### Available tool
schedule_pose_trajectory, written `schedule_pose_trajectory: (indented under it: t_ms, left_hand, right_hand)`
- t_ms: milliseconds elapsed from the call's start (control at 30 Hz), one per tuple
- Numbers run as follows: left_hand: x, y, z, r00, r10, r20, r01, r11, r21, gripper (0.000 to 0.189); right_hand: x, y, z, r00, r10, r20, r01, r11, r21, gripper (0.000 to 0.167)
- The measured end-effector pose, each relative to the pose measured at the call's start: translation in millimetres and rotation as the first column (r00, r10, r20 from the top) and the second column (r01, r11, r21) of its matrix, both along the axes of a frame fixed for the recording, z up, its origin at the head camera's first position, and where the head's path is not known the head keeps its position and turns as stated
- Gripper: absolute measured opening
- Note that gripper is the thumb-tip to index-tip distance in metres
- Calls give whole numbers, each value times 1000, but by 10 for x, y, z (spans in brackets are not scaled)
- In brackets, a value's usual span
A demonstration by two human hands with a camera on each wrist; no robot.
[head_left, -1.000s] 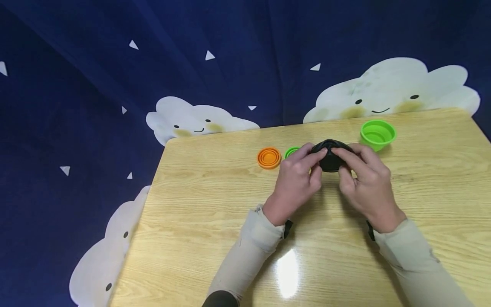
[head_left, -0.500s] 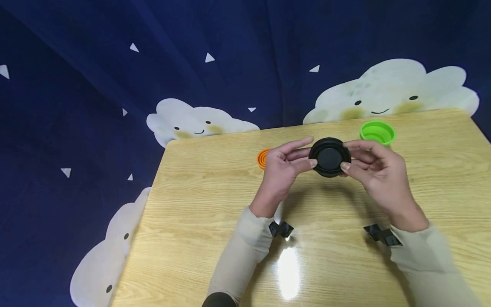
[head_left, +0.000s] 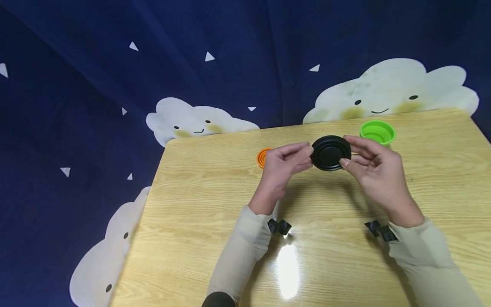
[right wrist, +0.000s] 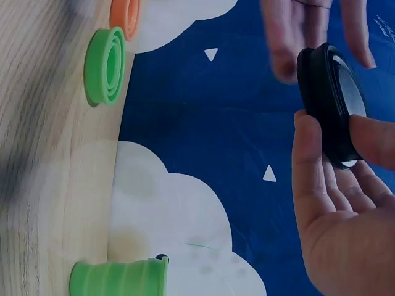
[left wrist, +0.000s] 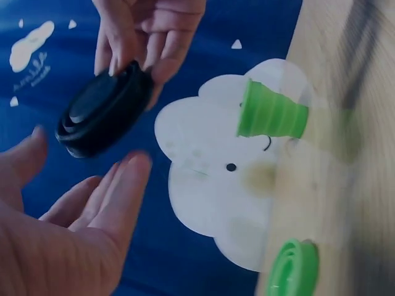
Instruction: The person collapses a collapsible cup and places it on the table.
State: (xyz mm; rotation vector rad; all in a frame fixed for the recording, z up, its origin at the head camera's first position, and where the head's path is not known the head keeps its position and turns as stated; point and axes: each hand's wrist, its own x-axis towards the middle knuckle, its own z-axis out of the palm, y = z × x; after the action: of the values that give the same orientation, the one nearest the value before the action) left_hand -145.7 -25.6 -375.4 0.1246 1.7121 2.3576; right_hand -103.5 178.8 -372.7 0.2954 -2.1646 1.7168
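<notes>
A black collapsible cup (head_left: 330,153), pressed flat into a ringed disc, is held above the table. My right hand (head_left: 381,177) pinches its right edge, thumb on the near face and fingers behind. My left hand (head_left: 281,172) is beside its left edge; in the left wrist view this hand (left wrist: 74,216) has its thumb and fingers spread, with a gap to the black cup (left wrist: 105,111). From the right wrist view, the black cup (right wrist: 333,105) shows as a thick folded ring in the right hand (right wrist: 352,228).
Further back on the wooden table (head_left: 192,213) stands an expanded green cup (head_left: 377,132). Left of it lie a flattened green cup (right wrist: 105,66), hidden by my left hand in the head view, and a flattened orange cup (head_left: 263,158). Behind hangs a blue cloud-print cloth (head_left: 230,76).
The folded black cup has come flat into a round disc facing up, then tilted back. Both hands shifted from pinching its rim to its sides; the left fingers have since come off it.
</notes>
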Motion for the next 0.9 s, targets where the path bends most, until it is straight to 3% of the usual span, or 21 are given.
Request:
schedule_pose_trajectory:
  t_ms: [67, 133, 233, 333, 567, 900]
  left_hand:
    - [-27, 1, -30, 994, -46, 103, 42, 998, 46, 24]
    - [-47, 3, -62, 975, -116, 190, 103, 992, 77, 32]
    - [-57, 4, -100, 944, -201, 262, 177, 978, 110, 38]
    - [-59, 2, -113, 932, -245, 266, 216, 967, 133, 39]
    - [-55, 3, -96, 924, -285, 254, 254, 955, 151, 38]
    - [-44, 31, -90, 949, -244, 199, 209, 961, 182, 34]
  right_hand:
    - [-3, 4, -4, 1000, -1, -13, 1, 1000, -5, 53]
    - [-5, 7, -8, 1000, -1, -20, 0, 1000, -8, 53]
    - [-10, 9, -16, 1000, -1, -26, 1, 1000, -3, 53]
    - [-15, 12, -20, 1000, -4, -30, 4, 1000, 0, 53]
    - [-10, 17, -22, 1000, -16, -27, 16, 1000, -2, 53]
    - [-9, 8, -6, 1000, -15, 7, 15, 1000, 14, 54]
